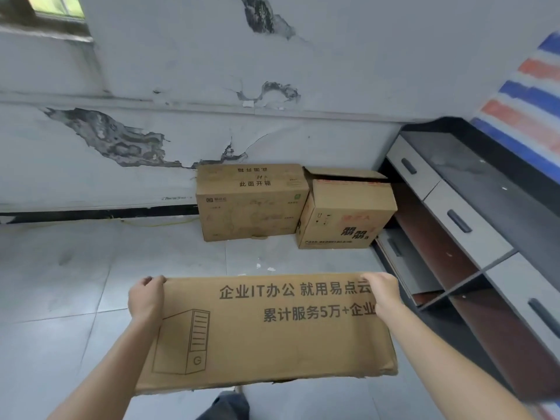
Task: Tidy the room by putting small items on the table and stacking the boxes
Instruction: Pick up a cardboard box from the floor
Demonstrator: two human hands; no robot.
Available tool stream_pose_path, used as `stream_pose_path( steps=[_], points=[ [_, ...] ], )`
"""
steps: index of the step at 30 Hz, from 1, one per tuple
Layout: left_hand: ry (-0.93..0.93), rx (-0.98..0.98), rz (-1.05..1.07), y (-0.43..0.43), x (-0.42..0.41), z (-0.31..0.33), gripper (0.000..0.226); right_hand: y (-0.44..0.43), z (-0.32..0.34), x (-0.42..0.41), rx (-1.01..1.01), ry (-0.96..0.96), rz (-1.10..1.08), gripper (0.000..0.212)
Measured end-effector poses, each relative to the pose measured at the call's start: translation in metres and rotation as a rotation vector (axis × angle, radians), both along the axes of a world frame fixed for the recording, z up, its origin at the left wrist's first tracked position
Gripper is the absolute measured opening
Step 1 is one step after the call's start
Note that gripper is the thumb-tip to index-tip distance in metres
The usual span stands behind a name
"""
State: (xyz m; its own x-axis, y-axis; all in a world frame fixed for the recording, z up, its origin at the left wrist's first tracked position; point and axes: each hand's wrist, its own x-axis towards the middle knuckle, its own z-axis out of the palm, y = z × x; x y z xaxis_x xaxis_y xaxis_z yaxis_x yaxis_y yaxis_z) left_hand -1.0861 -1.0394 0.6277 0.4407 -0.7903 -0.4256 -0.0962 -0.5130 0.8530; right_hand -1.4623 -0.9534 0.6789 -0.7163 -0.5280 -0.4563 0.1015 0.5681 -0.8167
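Note:
I carry a long brown cardboard box printed with Chinese text and a computer-tower drawing, held off the floor in front of me. My left hand grips its far left corner, fingers curled over the top edge. My right hand grips the far right corner the same way. Ahead, against the wall, a wide closed cardboard box stands on the floor. Touching its right side is a smaller cardboard box with one top flap lifted.
A grey and black cabinet with drawers and open shelves runs along the right. The peeling white wall is behind the boxes. Grey floor tiles spread to the left. A red, white and blue striped cloth lies over the cabinet top.

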Motion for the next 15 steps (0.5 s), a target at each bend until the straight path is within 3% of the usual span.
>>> stream_pose_path(
  steps=[4,8,12,15],
  points=[
    [0.002,0.034,-0.022,-0.070,-0.020,0.001,0.034,-0.060,-0.001,-0.019,0.018,0.045,-0.014,0.021],
    [-0.036,0.028,-0.034,-0.122,-0.036,-0.003,0.042,-0.101,-0.014,-0.035,0.026,0.027,-0.058,0.017],
    [-0.065,0.008,-0.024,-0.173,-0.058,-0.014,0.041,-0.157,-0.036,-0.058,0.004,-0.009,-0.071,0.031],
    [-0.091,0.014,-0.001,-0.217,-0.078,-0.026,0.042,-0.212,-0.055,-0.083,-0.002,-0.055,-0.038,0.024]
  ],
)
